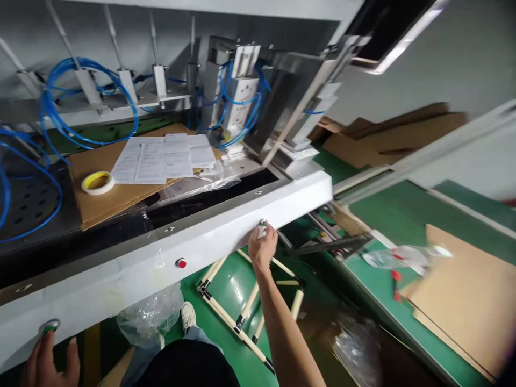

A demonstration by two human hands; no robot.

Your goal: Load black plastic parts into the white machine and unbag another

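My left hand (50, 363) is at the lower left, partly cut off by the frame edge. Its fingers are apart, and one fingertip touches a green push button (50, 325) on the white machine beam (226, 236). Farther right, my right hand (263, 247) has its fingers curled in at another round button (263, 221) on the same beam. A small pale patch shows between those fingers; I cannot tell what it is. Between the hands, a red button (181, 263) sits untouched on the beam.
Behind the beam, cardboard (94, 207) carries printed sheets (161, 158) and a tape roll (97, 183). Blue air hoses (52, 115) loop around metal cylinders. Below stands a pipe frame (226, 317) near a plastic bag (151, 314). A green bench (374, 263) with cardboard is at right.
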